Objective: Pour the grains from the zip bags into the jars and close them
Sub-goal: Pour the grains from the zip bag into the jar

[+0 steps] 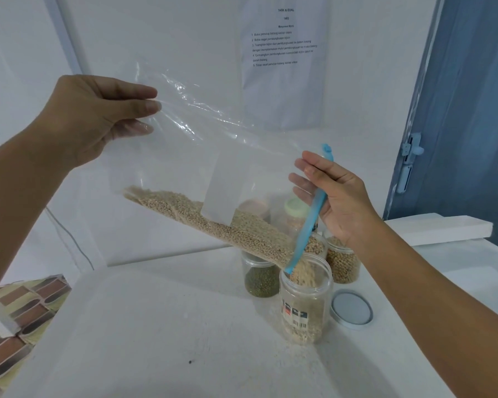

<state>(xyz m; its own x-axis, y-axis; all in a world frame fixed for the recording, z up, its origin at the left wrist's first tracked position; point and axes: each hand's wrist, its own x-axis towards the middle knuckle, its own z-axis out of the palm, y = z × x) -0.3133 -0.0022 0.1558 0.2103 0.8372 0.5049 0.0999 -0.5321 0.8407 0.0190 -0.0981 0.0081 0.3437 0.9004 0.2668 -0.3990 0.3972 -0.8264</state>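
A clear zip bag (202, 145) with a blue zip strip (309, 219) hangs tilted over the table. Pale grains (227, 225) lie along its lower edge and stream from its low corner into an open clear jar (306, 300) with a barcode label. My left hand (98, 116) pinches the bag's raised bottom corner. Lower on the right, my right hand (334, 196) holds the bag at the zip strip, fingers around it. The jar's grey lid (351, 310) lies flat on the table right of the jar.
Behind the open jar stand a jar of green beans (260, 278), a jar of tan beans (342, 262) and a green-lidded jar (296, 209). A white block (440, 229) lies at the right, a patterned floor (20, 308) shows beyond the table's left edge.
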